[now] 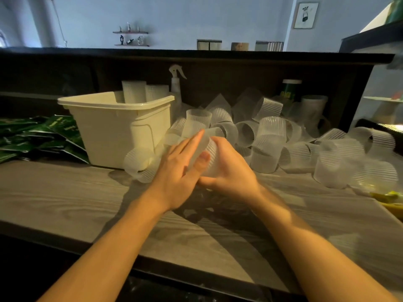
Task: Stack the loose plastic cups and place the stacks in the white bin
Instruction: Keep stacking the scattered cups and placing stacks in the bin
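A: Where are we? Looks like a café or drinks counter.
B: Agreed. We're behind a raised bar ledge (196,53), wood-grain desk (65,192), heap of disposable plastic cups (272,136), spray bottle (176,83), green sachets (32,131).
A: Framed picture (305,15) on the wall, too.

bin (113,125) left on counter (65,192) | stacks (134,91) in bin | loose cups (272,136) right | spray bottle (176,83) behind

Over the wooden counter (65,192), the right hand (229,171) grips a ribbed plastic cup (210,153) while the left hand (176,175) lies flat against it, beside the white bin (113,131) and loose cups (270,136).
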Tool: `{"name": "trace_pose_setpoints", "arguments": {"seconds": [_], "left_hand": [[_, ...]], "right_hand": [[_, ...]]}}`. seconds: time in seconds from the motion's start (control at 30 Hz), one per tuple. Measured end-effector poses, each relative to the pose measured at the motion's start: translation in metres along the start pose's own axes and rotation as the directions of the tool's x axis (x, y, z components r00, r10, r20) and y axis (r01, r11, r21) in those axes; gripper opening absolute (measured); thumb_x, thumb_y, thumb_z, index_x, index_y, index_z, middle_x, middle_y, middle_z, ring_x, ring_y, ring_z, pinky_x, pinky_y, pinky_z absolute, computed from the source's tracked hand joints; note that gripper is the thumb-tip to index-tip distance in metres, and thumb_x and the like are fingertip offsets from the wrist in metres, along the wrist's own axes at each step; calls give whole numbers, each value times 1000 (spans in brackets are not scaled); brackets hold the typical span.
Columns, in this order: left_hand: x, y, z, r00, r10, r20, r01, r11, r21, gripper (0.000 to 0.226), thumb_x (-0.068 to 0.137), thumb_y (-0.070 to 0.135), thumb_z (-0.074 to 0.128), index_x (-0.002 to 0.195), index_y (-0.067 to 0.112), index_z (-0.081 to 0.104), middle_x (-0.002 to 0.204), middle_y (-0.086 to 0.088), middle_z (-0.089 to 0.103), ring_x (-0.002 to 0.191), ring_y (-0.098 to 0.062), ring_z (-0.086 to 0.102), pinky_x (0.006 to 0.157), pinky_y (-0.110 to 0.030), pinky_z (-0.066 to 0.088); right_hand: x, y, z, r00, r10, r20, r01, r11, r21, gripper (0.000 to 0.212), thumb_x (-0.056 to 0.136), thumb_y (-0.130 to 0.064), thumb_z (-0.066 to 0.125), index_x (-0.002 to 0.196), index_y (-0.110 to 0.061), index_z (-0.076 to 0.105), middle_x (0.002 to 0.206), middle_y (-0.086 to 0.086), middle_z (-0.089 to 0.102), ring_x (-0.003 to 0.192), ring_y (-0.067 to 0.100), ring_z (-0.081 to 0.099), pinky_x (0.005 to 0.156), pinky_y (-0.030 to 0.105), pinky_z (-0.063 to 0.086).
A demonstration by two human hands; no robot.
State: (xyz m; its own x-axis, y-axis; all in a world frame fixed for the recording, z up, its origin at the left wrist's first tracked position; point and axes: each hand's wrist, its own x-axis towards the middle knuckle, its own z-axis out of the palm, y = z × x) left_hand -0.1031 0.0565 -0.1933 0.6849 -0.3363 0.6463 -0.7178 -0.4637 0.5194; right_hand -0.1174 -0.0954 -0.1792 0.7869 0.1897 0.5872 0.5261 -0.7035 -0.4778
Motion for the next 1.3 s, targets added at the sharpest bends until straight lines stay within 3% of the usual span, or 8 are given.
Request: {"name": "trace_pose_setpoints", "arguments": {"seconds": [0.13,0.27,0.4,0.6,0.9,1.0,1.17,1.3], "left_hand": [[2,-2,-10,976,6,-220,1,999,32,73,92,71,24,146,25,40,136,7,53,126,-9,46,103,-30,39],[3,-19,-39,751,-166,-639,301,947,108,50,94,57,41,121,18,57,106,3,61,98,-20,59,76,-31,40],[-1,-46,-51,643,-515,-567,698,699,157,53,88,52,59,123,13,52,122,-14,55,115,-34,51,88,-43,39],[-3,-58,-49,592,-692,-413,795,584,160,74,82,62,61,129,6,50,132,-21,48,120,-42,47,98,-49,42],[-3,-52,-48,603,-767,-221,766,634,-110,79,45,73,62,100,16,58,102,-8,67,94,-32,66,86,-46,56],[-2,-46,-46,623,-738,-261,731,667,-141,72,52,67,66,103,17,57,102,-5,66,95,-30,65,85,-43,55],[1,-31,-33,781,-371,-503,460,886,61,57,83,46,69,122,13,45,122,-7,51,110,-23,49,82,-31,38],[0,-16,-23,853,-166,-494,122,985,-120,61,83,51,65,130,21,40,123,-3,55,99,-8,63,72,-20,54]], "right_hand": [[1,0,0,1000,24,-7,-24,1000,-1,86,70,-35,83,139,-13,36,133,1,49,118,17,50,96,42,44],[1,7,-5,998,63,29,-64,997,34,86,72,-38,82,140,-18,33,132,-3,45,118,13,47,98,40,44],[0,10,-3,994,88,58,-90,995,40,87,72,-39,82,140,-18,32,131,-3,45,119,15,47,99,43,43],[0,9,3,990,104,93,-109,993,46,91,63,-52,74,138,-21,33,132,-5,46,119,14,49,98,42,44],[0,11,3,986,127,109,-132,991,33,92,60,-56,70,138,-23,33,131,-8,45,118,12,47,98,37,42],[0,10,3,986,125,110,-127,992,16,94,61,-57,69,140,-21,32,132,-7,45,119,13,47,99,39,42],[0,8,1,996,87,24,-87,996,26,87,70,-45,80,139,-20,34,132,-6,45,119,13,47,97,36,42],[0,6,3,998,54,-8,-54,998,-13,90,69,-51,76,142,-20,33,136,-5,45,122,13,46,99,36,41]]}}
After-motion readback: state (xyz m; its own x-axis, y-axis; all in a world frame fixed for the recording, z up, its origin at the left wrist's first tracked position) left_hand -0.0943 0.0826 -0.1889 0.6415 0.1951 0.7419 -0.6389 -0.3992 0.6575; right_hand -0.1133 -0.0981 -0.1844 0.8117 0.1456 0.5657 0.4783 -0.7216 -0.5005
